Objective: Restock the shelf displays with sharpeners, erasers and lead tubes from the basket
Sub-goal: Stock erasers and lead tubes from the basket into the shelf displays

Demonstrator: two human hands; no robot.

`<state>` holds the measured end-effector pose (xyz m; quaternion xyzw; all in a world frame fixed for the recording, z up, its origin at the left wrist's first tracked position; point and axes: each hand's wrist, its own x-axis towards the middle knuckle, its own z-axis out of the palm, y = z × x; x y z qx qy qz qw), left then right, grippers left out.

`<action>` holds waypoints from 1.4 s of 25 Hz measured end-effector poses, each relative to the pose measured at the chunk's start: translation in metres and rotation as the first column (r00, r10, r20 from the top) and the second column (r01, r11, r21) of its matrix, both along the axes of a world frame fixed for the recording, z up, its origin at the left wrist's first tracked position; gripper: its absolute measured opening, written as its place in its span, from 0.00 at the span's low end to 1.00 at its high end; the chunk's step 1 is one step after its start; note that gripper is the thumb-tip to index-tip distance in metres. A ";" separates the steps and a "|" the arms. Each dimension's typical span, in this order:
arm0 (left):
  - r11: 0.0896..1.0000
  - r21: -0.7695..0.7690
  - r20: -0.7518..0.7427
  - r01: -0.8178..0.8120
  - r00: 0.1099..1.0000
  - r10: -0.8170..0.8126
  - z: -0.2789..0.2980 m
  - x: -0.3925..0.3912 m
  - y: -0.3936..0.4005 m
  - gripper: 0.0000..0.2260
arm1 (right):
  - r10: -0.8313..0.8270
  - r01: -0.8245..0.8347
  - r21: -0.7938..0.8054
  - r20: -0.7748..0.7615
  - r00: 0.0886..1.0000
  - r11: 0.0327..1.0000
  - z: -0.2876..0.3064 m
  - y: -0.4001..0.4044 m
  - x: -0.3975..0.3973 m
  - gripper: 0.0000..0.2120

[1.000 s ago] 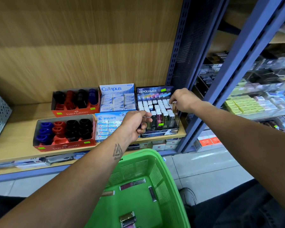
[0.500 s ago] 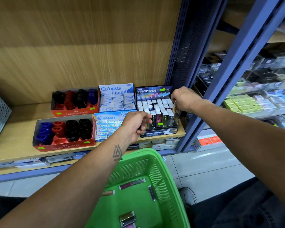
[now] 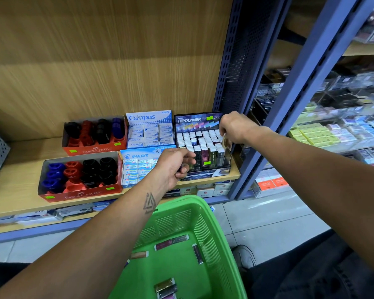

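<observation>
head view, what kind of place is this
Most likely a stationery shop aisle. Wooden shelf holds red cardboard Faber-Castell sharpener trays, blue-and-white Pilot eraser box and a black Hi-Polymer lead tube display with green price stickers; a green plastic basket holds loose stock.

The basket (image 3: pixel 205 231) is bright green with slotted walls. Two orange-red Faber-Castell boxes (image 3: pixel 82 192) hold blue, red and black sharpeners (image 3: pixel 73 169). The Campus box (image 3: pixel 149 118) is white with blue lettering and dots, the Pilot box (image 3: pixel 138 156) light blue. The Hi-Polymer display (image 3: pixel 198 121) is black with a slanted rainbow stripe. Wood-grain panelling (image 3: pixel 106 61) backs the blue-grey perforated uprights (image 3: pixel 235 67).
</observation>
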<state>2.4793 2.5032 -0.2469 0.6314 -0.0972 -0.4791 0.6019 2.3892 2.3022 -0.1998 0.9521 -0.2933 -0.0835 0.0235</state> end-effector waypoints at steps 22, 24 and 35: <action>1.000 0.022 0.003 0.004 1.000 -0.004 -0.001 0.003 0.007 0.07 | 0.073 -0.069 0.041 -0.117 0.990 0.997 0.005 0.003 -0.003 0.09; 1.000 0.025 0.005 0.004 1.000 -0.004 -0.002 0.004 0.007 0.07 | 0.041 -0.038 0.049 -0.070 0.997 0.998 0.001 0.000 -0.006 0.08; 0.991 -0.083 -0.294 0.105 0.948 -0.125 0.007 -0.001 0.011 0.06 | 0.062 -0.062 0.000 -0.120 0.991 0.998 -0.022 0.008 -0.008 0.10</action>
